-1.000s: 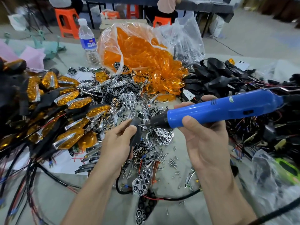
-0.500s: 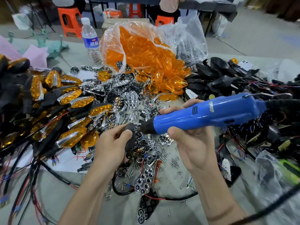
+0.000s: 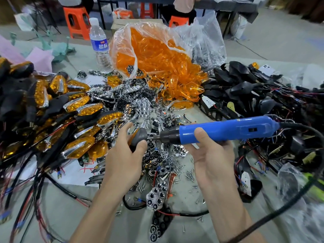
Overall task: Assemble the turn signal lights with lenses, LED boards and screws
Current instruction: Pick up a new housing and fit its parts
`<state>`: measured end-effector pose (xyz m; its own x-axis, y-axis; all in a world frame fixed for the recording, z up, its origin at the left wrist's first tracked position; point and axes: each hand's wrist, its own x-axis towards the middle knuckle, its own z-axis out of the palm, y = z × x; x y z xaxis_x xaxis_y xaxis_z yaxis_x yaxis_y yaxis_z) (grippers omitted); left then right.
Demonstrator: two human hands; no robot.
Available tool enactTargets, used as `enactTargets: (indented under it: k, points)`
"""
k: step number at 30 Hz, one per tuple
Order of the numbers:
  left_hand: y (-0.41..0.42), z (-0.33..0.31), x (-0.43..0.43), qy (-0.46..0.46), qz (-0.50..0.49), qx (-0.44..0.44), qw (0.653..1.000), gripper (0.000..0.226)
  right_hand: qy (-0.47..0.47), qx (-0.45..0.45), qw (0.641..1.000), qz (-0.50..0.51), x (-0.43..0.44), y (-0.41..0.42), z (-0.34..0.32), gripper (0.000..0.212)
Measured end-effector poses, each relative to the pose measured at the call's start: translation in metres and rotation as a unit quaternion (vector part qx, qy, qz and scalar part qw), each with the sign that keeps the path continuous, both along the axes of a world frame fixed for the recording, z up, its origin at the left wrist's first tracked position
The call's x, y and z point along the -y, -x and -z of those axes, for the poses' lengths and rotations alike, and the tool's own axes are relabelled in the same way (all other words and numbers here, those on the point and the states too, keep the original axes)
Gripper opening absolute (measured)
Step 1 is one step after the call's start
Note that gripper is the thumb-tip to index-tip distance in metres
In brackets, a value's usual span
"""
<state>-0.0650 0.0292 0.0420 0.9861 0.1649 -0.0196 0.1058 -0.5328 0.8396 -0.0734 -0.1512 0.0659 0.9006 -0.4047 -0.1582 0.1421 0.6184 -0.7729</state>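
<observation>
Hands (image 3: 122,162) gripping rounded black housing (image 3: 139,137), smooth blue screwdriver (image 3: 226,131)

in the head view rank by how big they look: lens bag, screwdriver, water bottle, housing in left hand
1. lens bag
2. screwdriver, nearer the camera
3. water bottle
4. housing, partly hidden by the left hand

Housing (image 3: 139,137) partly behind left fingers (image 3: 124,130)

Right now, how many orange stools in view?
3. Left stool beyond the water bottle; middle stool and right stool beyond the bag of orange lenses. Others may be hidden behind it.
</observation>
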Motion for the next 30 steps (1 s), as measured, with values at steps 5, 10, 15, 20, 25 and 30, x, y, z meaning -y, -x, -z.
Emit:
enactTargets:
  k: [5,10,15,20,25,30]
  points:
    - [0.000,-0.002,-0.005,0.036,-0.032,0.011,0.999,0.042,0.018,0.032,0.999,-0.012,-0.003,0.001,-0.006,0.042]
    - [0.002,-0.004,-0.008,0.030,-0.046,0.024,0.998,0.041,0.043,0.031,0.999,-0.010,-0.010,0.005,-0.008,0.057]
    - [0.003,-0.012,-0.005,-0.003,-0.067,0.095,0.993,0.038,0.005,-0.045,0.998,0.050,-0.020,0.003,-0.003,0.041]
    - [0.003,-0.014,0.001,-0.053,-0.059,0.094,0.992,0.033,-0.024,-0.054,0.997,0.056,-0.019,0.005,-0.003,0.051]
    - [0.001,-0.012,0.001,0.005,-0.045,0.069,0.997,0.036,0.000,-0.009,0.999,0.048,-0.019,0.009,-0.009,0.034]
    - [0.000,0.008,0.011,0.151,-0.048,-0.032,0.987,0.028,0.109,0.139,0.984,0.002,-0.025,0.017,-0.014,0.050]
